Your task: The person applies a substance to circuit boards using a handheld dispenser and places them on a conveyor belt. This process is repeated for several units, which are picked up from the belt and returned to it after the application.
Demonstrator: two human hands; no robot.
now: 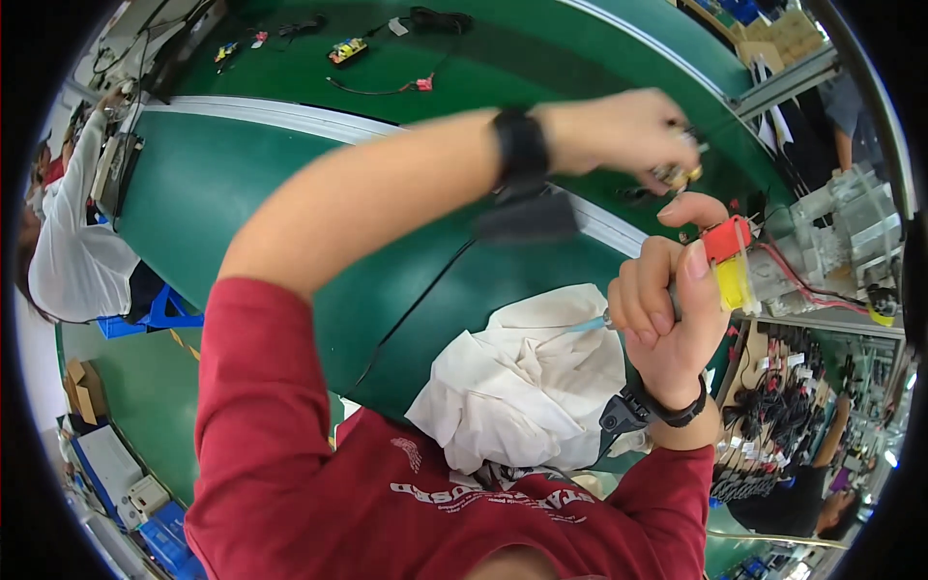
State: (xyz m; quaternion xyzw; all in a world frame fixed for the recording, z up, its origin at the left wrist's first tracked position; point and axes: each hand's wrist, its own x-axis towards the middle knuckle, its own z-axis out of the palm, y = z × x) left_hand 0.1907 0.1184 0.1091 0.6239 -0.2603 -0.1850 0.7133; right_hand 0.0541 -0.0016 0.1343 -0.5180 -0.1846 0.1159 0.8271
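Note:
My left arm reaches across to the right, and my left hand [619,130] is closed around a small circuit-board-like part [680,177] with yellowish and pale bits, blurred by motion. Just below it is my right hand [677,309], its fingers curled around a thin tool with a pale-blue end [588,325] that points left. Beside the right thumb and overlapped by it is a red block [725,239]. A yellow piece [733,283] sits under the block, against a clear plastic fixture [851,232] with red and black wires. Whether the thumb presses the block I cannot tell.
A crumpled white cloth [527,377] lies in front of me by the green bench [290,203]. On the far green surface are a small circuit board [347,50] and a red connector [423,84] on a cable. Black cables [773,406] lie bunched at right. A person in white [77,261] sits at left.

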